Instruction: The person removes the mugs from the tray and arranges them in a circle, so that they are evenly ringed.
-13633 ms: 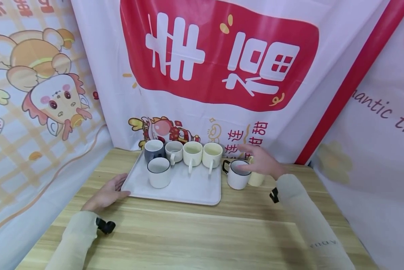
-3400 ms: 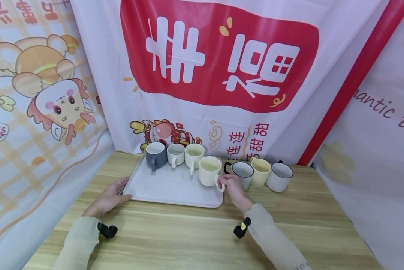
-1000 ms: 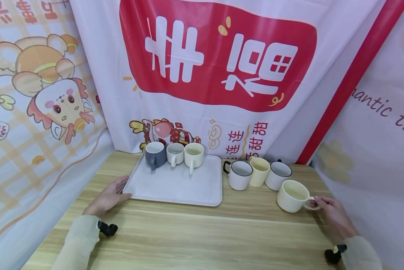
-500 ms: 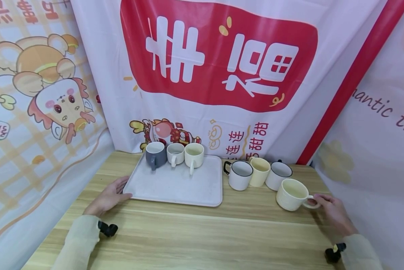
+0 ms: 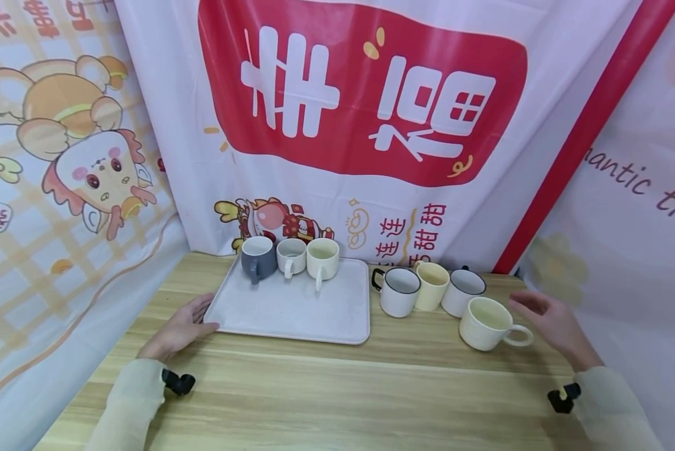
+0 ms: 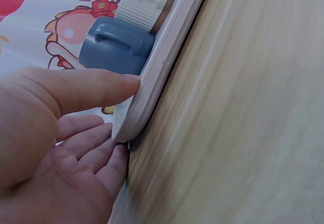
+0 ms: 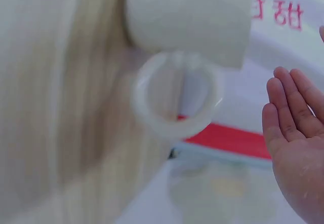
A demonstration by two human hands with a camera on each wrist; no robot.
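My left hand holds the light grey tray at its near left corner. In the left wrist view, the thumb lies on the rim and the fingertips meet the corner's outer side. A cream mug stands upright on the table at the right, its ring handle pointing right. Just beyond that handle, my right hand is apart from the mug with nothing in it. On the tray's back edge are a dark blue-grey mug, a small ribbed whitish cup and a pale cream mug.
Right of the tray stand a white black-rimmed mug, a yellow mug and another white black-rimmed mug, side by side near the back. Printed cloth hangs behind the wooden table and along both sides.
The right hand lifted the front white mug off the tray to the table's right, later the cream mug too. It has just let go of the cream mug's handle. Left hand stays put.
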